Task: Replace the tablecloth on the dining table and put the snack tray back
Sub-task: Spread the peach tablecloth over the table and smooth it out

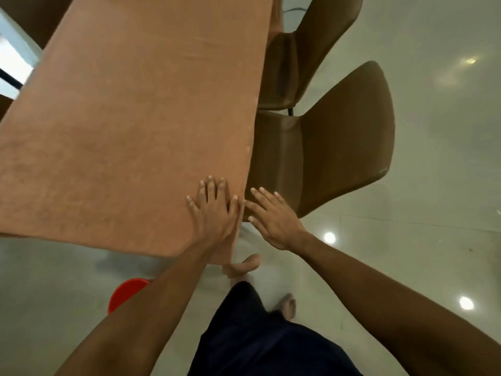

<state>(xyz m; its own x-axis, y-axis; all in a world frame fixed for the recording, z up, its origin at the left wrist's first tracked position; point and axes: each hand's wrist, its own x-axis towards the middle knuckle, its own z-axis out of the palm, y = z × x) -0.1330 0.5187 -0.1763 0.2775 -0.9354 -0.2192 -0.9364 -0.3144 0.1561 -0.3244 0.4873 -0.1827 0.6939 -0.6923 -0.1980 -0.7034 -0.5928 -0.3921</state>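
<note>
A brown-orange cloth (pixel 130 118) lies smooth, hiding the whole desk. The left hand (pixel 214 210) presses flat near its corner. The right hand (pixel 271 215) is spread, empty, just beside the edge. No snack tray is visible, so returning it likely remains.

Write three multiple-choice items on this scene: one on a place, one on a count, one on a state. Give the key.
1. Where does the left hand rest?
A) on the tablecloth, near its corner
B) on a chair back
C) on the floor

2. How many brown chairs stand to the right of the tablecloth?
A) one
B) two
C) four

3. How are the fingers of the right hand?
A) curled in a fist
B) pinching the cloth
C) straight and spread

Key: 1 A, its palm lies flat on the cloth; 2 B, two seats show, one behind the other; 3 C, every finger is extended, just past the cloth's edge.
</note>
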